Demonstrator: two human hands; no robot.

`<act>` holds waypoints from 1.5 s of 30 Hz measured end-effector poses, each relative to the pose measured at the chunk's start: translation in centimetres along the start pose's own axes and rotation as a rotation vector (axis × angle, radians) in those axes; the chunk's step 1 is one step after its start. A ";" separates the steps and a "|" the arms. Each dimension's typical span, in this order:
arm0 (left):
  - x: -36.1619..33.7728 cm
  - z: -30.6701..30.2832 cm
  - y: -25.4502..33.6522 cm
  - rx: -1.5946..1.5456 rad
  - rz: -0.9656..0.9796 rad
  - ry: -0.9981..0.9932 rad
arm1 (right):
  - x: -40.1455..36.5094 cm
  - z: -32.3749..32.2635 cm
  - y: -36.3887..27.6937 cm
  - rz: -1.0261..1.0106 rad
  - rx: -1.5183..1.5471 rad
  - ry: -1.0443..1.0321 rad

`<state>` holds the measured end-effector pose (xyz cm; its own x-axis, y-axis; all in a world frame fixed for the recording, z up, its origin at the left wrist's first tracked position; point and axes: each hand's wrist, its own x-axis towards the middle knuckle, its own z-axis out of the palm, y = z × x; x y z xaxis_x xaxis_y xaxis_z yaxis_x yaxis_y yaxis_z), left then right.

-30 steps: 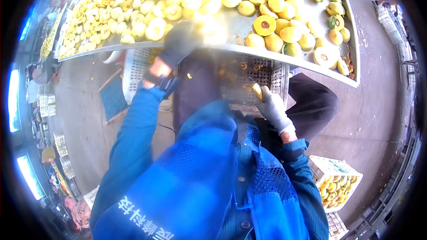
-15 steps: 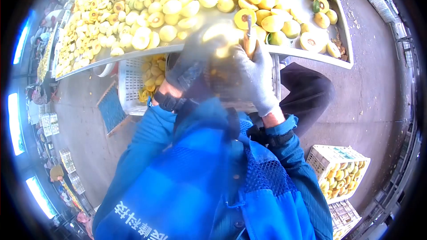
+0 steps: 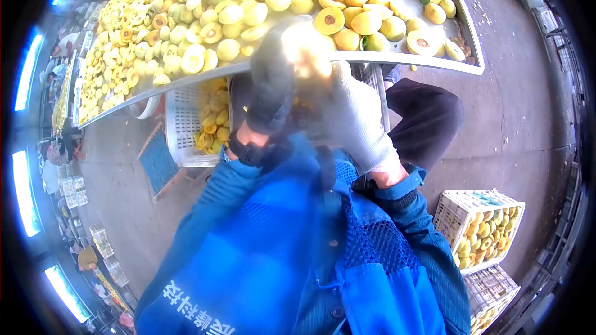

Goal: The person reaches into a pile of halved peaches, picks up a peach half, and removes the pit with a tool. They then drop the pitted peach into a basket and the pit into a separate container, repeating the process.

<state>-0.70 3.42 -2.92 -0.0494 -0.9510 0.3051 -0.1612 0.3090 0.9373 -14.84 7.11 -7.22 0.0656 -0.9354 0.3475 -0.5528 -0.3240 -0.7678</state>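
My left hand point(image 3: 271, 84), in a dark grey glove, is raised at the front edge of the metal tray table point(image 3: 428, 59). Its fingers curl around a yellow fruit point(image 3: 305, 56), which is blurred by glare. On the right, my right hand point(image 3: 357, 111) wears a light grey glove and is closed near the same fruit. Whatever it holds is hidden or washed out. Halved and whole yellow fruits point(image 3: 230, 13) lie heaped on the table just beyond both hands.
Under the table on the left is a white crate point(image 3: 184, 125) of yellow fruit pieces. A blue-topped stool point(image 3: 160, 160) stands beside it. Stacked fruit crates point(image 3: 450, 214) are at lower right. A person's dark-trousered leg point(image 3: 428, 115) is right of the table's underside.
My right hand has moved down and turned; the tool visible in it before no longer shows. My left hand has shifted up and right. The view has shifted slightly.
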 end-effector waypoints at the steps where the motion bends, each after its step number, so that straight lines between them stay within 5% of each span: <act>1: 0.0 0.2 0.1 -0.013 -0.012 0.008 | 0.2 -0.9 -0.6 -0.032 -0.114 -0.022; 7: 0.3 0.9 0.8 -0.035 -0.053 0.018 | -0.1 -1.9 -1.3 0.005 -0.045 -0.119; 11: 0.4 0.0 1.1 0.072 0.095 -0.106 | -0.9 0.2 1.6 -0.039 -0.011 -0.130; 15: 1.9 -1.3 0.8 0.279 0.467 -0.208 | -0.6 -1.3 -0.1 -0.049 0.135 -0.173; 18: 3.0 -2.1 2.8 0.239 0.462 -0.366 | -0.2 -0.1 0.9 -0.130 -0.030 -0.187; 22: 3.6 -2.3 3.6 0.140 0.290 -0.440 | 0.3 -4.1 -2.9 0.162 0.424 -0.383; 25: 3.3 -3.1 1.0 0.307 0.460 -0.334 | 0.4 -5.5 -4.5 0.367 0.925 -0.488; 28: 4.1 -3.4 3.0 0.248 0.499 -0.505 | 1.3 -7.2 -4.1 0.501 0.658 -0.639; 31: 4.9 -3.3 4.4 0.204 0.517 -0.652 | 0.8 -7.0 -3.1 0.197 0.550 -0.643; 37: 4.5 -1.8 5.3 0.091 0.507 -0.645 | -0.4 -6.1 -2.3 0.292 0.888 -0.628; 39: 4.0 -1.0 4.9 0.015 0.478 -0.632 | 0.0 -5.8 -0.2 -0.001 0.634 -0.578; 43: 3.7 -1.8 4.1 0.086 0.562 -0.621 | 1.7 -7.0 0.4 -0.154 0.580 -0.692; 45: 3.1 -2.7 3.0 0.162 0.549 -0.429 | 1.8 -7.6 -1.5 0.080 0.854 -0.723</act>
<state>1.29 1.45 1.29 -0.5437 -0.5860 0.6008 -0.1445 0.7706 0.6208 -20.19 6.97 -1.38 0.6758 -0.7303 0.0995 0.1560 0.0098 -0.9877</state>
